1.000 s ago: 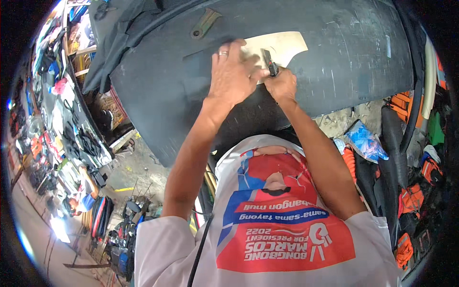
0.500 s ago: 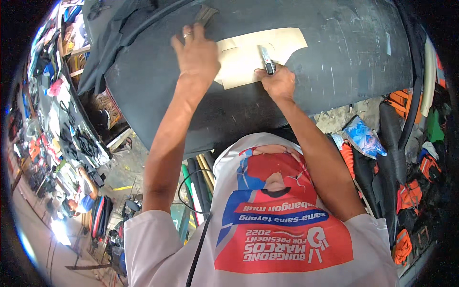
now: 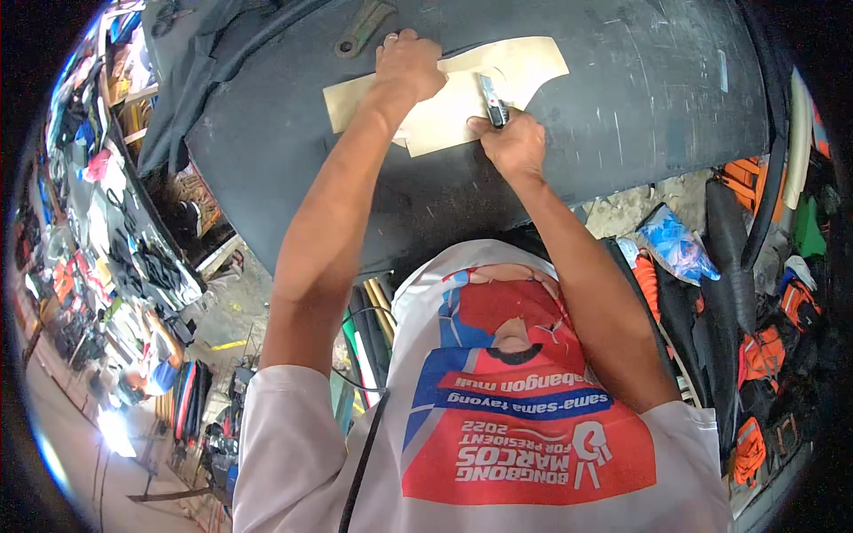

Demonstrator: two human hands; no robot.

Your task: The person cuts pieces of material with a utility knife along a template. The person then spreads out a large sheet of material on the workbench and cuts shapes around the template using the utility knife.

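A cream card pattern with a curved right end lies on the large dark work surface. My left hand rests over its upper edge with the fingers bent and closed on the card; the fingertips are partly hidden. The card's left part shows beyond my left wrist, and I cannot tell whether it is a separate piece. My right hand is closed around a utility knife, whose upper end points away from me over the card. Just beyond my left hand lies a metal bar with a ringed end.
Dark cloth is bunched along the surface's left side. Rolled material stands near my left side. At the right are a blue patterned bag and several orange items. A person is in the distance at lower left.
My left hand has shifted right and away from me, its fingers now closed at the card's upper edge. The card's left part and the bar's ringed end now show. My right hand barely moved.
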